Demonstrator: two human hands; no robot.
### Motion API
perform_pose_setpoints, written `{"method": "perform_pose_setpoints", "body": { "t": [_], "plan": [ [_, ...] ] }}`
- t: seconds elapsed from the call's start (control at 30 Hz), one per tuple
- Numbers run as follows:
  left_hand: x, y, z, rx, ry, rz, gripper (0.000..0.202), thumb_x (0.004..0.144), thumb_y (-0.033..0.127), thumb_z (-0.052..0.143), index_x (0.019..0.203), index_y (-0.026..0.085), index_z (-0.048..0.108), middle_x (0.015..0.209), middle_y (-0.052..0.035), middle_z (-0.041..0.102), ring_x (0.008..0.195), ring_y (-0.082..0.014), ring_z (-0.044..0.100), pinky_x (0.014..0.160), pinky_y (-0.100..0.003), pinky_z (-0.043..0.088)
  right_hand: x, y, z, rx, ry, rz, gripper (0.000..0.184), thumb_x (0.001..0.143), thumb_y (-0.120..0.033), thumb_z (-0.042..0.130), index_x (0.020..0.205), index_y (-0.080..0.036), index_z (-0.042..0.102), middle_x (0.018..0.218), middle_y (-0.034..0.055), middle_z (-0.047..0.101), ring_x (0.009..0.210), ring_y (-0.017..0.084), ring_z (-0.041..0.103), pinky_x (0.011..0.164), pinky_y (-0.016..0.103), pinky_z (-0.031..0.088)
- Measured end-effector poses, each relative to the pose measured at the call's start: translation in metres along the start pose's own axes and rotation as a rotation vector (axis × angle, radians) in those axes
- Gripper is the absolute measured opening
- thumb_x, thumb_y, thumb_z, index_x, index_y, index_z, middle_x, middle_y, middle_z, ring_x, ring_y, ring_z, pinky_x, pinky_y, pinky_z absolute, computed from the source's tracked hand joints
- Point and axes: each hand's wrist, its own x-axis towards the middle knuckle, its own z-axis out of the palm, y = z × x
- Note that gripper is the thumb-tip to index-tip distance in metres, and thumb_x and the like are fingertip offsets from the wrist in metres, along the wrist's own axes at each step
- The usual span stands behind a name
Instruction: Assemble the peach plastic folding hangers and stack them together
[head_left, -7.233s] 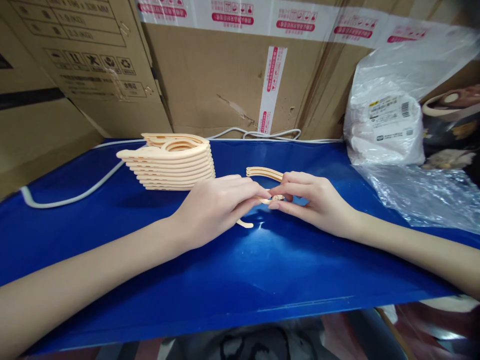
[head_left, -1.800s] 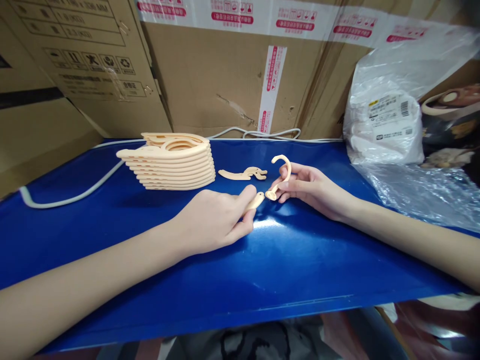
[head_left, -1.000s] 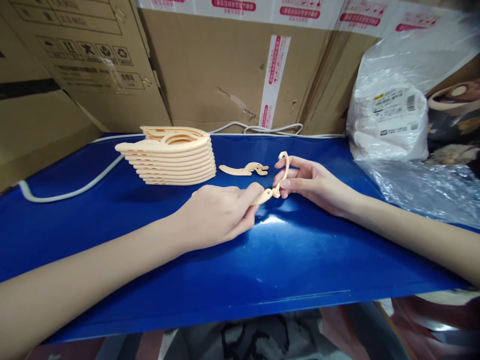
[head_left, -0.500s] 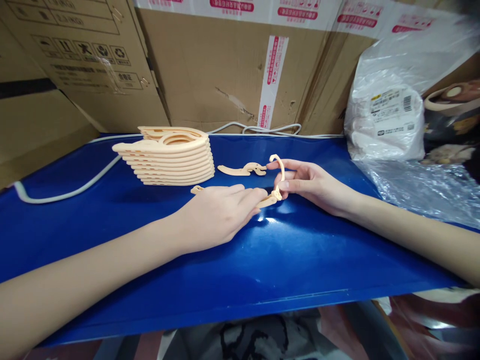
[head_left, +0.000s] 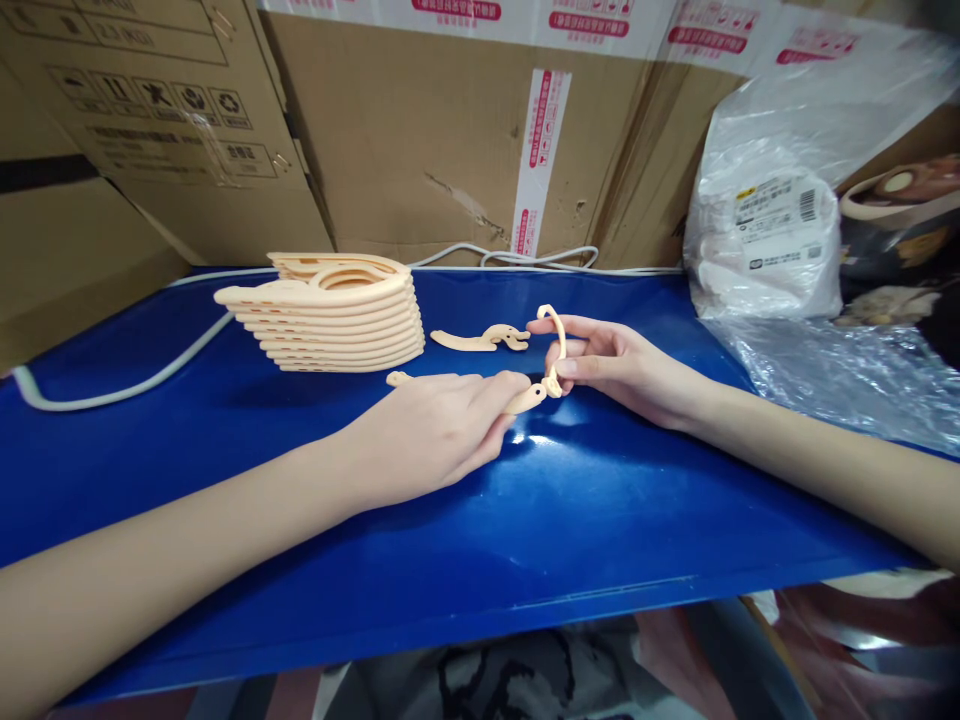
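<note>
My left hand (head_left: 435, 430) is closed around a peach plastic hanger arm (head_left: 525, 399), whose tip pokes out toward the right. My right hand (head_left: 611, 362) pinches a curved peach hook (head_left: 556, 345) held upright, and the hook's base meets the arm's tip just above the blue mat (head_left: 480, 540). Another loose peach arm piece (head_left: 484, 340) lies flat on the mat just behind my hands. A stack of several folded peach hangers (head_left: 330, 312) stands at the back left.
Taped cardboard boxes (head_left: 465, 130) wall off the back and left. A white cable (head_left: 127, 385) curls over the mat's left side and along the back edge. A clear plastic bag (head_left: 780, 240) with white packets sits at the right.
Earlier both hands worked close together on the parts. Then the hook and arm were apart, and my right hand has brought the hook's base onto the arm's tip. The view has shifted slightly.
</note>
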Motion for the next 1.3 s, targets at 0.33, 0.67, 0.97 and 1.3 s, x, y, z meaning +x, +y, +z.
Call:
{"method": "perform_pose_setpoints", "body": {
  "t": [0.33, 0.67, 0.97, 1.3],
  "plan": [
    [-0.003, -0.003, 0.001, 0.05, -0.003, 0.035, 0.028, 0.101, 0.019, 0.029, 0.117, 0.012, 0.052, 0.096, -0.0076, 0.07, 0.079, -0.0194, 0.068, 0.068, -0.03, 0.049, -0.001, -0.001, 0.002, -0.043, 0.002, 0.001, 0.038, 0.08, -0.02, 0.072, 0.115, -0.019, 0.058, 0.078, -0.003, 0.066, 0.068, 0.01, 0.06, 0.074, 0.027, 0.048],
    [-0.003, -0.001, 0.0, 0.222, -0.003, 0.129, 0.029, 0.099, 0.013, 0.03, 0.108, 0.01, 0.057, 0.088, -0.0081, 0.069, 0.072, -0.0197, 0.064, 0.064, -0.032, 0.047, -0.003, -0.003, 0.006, -0.078, 0.029, -0.004, 0.042, 0.08, -0.021, 0.072, 0.119, -0.018, 0.057, 0.076, -0.0028, 0.067, 0.068, 0.011, 0.06, 0.074, 0.029, 0.047],
    [-0.004, -0.001, 0.0, 0.209, -0.024, 0.125, 0.025, 0.098, 0.013, 0.035, 0.106, 0.01, 0.059, 0.084, -0.0059, 0.067, 0.068, -0.0201, 0.061, 0.061, -0.032, 0.043, -0.004, -0.007, 0.011, -0.142, 0.069, -0.029, 0.042, 0.078, -0.019, 0.071, 0.118, -0.018, 0.056, 0.072, -0.0039, 0.065, 0.067, 0.012, 0.06, 0.074, 0.03, 0.047],
    [-0.001, 0.001, 0.0, 0.267, -0.033, 0.125, 0.023, 0.097, 0.013, 0.037, 0.105, 0.01, 0.058, 0.076, -0.0038, 0.063, 0.062, -0.0189, 0.057, 0.058, -0.032, 0.039, -0.007, -0.008, 0.016, -0.22, 0.107, -0.068, 0.041, 0.079, -0.015, 0.066, 0.117, -0.021, 0.053, 0.077, -0.0039, 0.064, 0.073, 0.013, 0.061, 0.077, 0.03, 0.047]
  ]
}}
